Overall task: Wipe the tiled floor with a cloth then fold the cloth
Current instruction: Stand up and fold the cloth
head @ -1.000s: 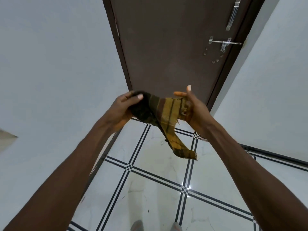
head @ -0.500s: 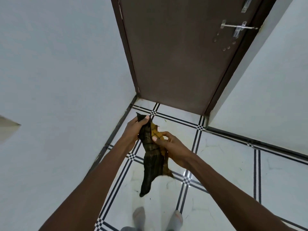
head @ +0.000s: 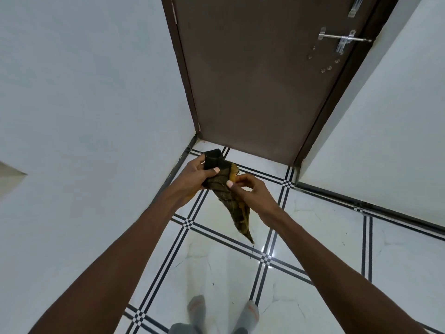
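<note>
Above white tiled floor (head: pixel 313 237), left hand (head: pixel 192 179) and right hand (head: pixel 252 191) fingers pinch the hanging cloth (head: pixel 224 186) between them.

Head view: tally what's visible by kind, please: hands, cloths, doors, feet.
Hands: 2, left hand and right hand
Cloths: 1, cloth held by both hands
Doors: 1, brown door
Feet: 2, socked feet
Total: 6
</note>
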Demonstrator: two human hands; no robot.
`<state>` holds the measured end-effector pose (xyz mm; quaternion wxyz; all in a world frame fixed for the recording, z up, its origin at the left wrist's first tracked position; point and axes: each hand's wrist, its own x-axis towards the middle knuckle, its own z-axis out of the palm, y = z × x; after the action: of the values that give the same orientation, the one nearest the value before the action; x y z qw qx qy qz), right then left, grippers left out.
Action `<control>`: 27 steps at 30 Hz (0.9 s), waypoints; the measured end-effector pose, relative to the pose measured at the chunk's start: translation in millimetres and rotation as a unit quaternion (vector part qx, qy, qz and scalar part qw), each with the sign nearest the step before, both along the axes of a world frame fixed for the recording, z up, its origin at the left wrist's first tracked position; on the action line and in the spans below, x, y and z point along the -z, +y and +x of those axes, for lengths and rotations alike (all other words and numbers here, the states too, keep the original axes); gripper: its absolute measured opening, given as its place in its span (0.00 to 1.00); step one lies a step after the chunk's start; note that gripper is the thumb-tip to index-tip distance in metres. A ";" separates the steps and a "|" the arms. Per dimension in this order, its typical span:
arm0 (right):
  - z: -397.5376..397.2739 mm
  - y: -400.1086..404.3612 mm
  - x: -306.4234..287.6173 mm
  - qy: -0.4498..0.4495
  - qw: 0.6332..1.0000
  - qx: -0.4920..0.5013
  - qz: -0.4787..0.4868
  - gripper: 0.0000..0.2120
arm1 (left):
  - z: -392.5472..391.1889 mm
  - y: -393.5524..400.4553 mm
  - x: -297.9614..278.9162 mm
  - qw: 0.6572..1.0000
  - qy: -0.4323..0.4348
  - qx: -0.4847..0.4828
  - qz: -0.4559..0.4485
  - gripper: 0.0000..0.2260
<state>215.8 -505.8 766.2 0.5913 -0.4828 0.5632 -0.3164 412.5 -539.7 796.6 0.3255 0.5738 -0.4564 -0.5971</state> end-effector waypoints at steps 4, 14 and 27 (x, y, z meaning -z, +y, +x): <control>-6.8 -3.2 2.9 -0.068 0.997 0.023 0.007 0.09 | -3.5 -0.9 -1.6 1.000 0.008 -0.020 -0.008 0.21; -31.9 -10.1 -8.6 -0.096 0.987 0.091 0.093 0.11 | 10.0 10.1 4.8 0.985 -0.155 -0.062 -0.051 0.17; -39.4 -2.7 -38.7 0.189 0.972 -0.079 -0.118 0.14 | 21.0 25.2 -3.1 0.992 -0.121 0.037 0.010 0.35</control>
<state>176.4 -508.5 804.9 0.4361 -0.6435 0.5831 -0.2362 433.5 -514.5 799.7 0.2399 0.6275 -0.5071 -0.5399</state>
